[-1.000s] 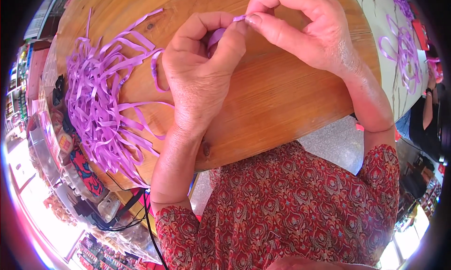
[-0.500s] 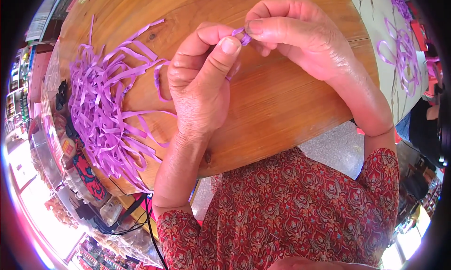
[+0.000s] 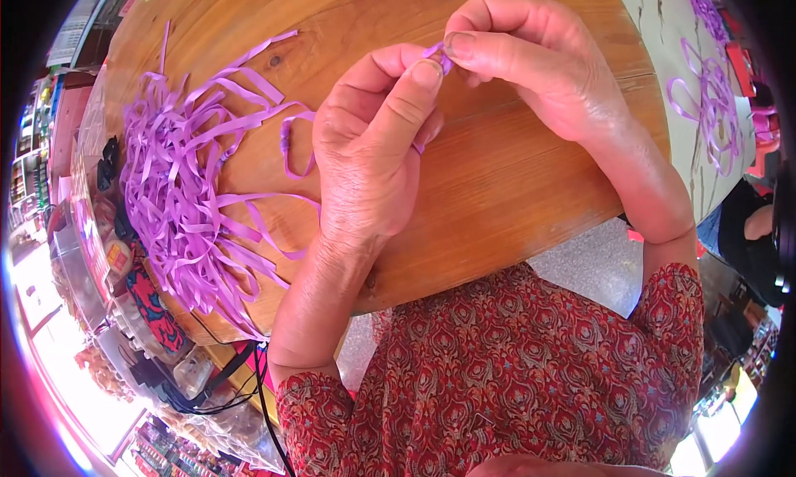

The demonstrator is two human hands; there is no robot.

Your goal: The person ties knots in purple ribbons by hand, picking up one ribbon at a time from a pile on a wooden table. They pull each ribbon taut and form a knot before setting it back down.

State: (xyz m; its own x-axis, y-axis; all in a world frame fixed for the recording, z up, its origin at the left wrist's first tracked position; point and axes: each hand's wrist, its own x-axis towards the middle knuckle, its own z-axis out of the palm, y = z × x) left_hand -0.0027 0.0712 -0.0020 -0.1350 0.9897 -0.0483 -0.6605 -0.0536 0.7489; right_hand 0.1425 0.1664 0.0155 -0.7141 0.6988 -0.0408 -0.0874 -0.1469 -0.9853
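Note:
Between my two hands a short bit of folded purple ribbon (image 3: 445,60) shows above the wooden table. My left hand (image 3: 373,137) is closed on it, thumb pressed against the index finger. From the other side my right hand (image 3: 531,62) pinches the same ribbon between thumb and fingertips. Whether it is knotted or only folded, I cannot tell. Left of my left hand lies a big loose heap of purple ribbons (image 3: 178,203). Some strands from it run toward my left hand and pass behind it.
The round wooden table (image 3: 497,195) curves in front of me. At the right, a white marbled surface (image 3: 663,29) carries another purple ribbon bunch (image 3: 713,104). Black cables (image 3: 261,386) hang by the near left edge. A person in dark clothes (image 3: 738,228) is at the far right.
Both hands have shifted slightly to the right, the left one more, still pinching the ribbon. Less of the ribbon shows between the fingertips now.

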